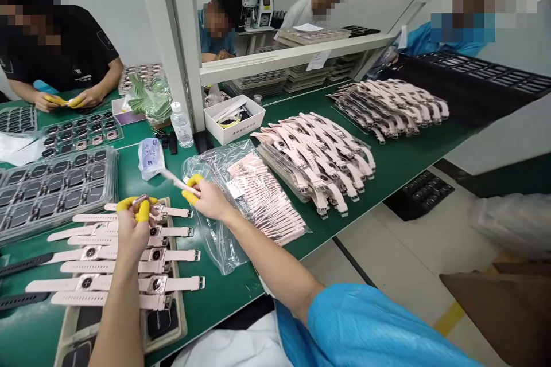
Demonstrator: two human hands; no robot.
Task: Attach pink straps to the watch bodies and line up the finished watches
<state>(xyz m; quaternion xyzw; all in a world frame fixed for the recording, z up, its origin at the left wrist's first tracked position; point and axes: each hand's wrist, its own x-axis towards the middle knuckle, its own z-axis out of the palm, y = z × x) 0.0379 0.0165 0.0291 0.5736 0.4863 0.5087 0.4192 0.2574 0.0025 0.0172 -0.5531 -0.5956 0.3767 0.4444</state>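
Note:
My left hand point(132, 226), with yellow finger covers, is closed on a small shiny watch case point(140, 199), seen nearly edge-on and partly hidden by the fingers. In my right hand point(209, 198), also with yellow finger covers, a pink watch strap point(175, 181) is pinched at one end and points up to the left. The two hands are apart. Below my left hand, pink-strapped watches point(156, 284) lie in rows across a tray point(183, 321). A clear bag of pink straps point(267, 200) lies just beyond my right hand.
Stacked trays of watch faces point(60, 186) stand at the left. Two piles of pink-strapped watches point(318, 155) point(391, 103) are on the right. A white box point(235, 120), a bottle point(181, 125) and a small packet point(151, 158) stand behind my hands. Several co-workers sit around.

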